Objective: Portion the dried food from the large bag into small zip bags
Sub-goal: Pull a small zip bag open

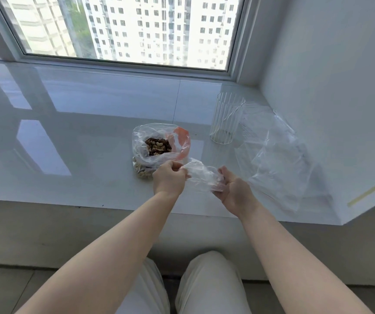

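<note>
Head view: both hands work one small zip bag held in the air just above the near edge of the white tabletop. Left hand pinches the bag's left end, fingers curled onto the film; right hand grips the right end from below, fingers curled round the plastic. Bag looks empty and crumpled between them, mouth state hard to tell. Large bag sits on the tabletop just behind the left hand, top open and rolled back, mixed nuts and dark dried pieces showing inside, an orange-red strip at its right rim. A filled small pack seems to lie under its near side, partly hidden. Clear ribbed cup stands upright to the right, near it a loose pile of spare clear bags against the wall. Step, as I judge it: opening the small bag, no filling started. Next move calls for spreading the mouth wide, holding it with one hand, then scooping food from the large bag, maybe with the cup, keeping thin film from collapsing
</note>
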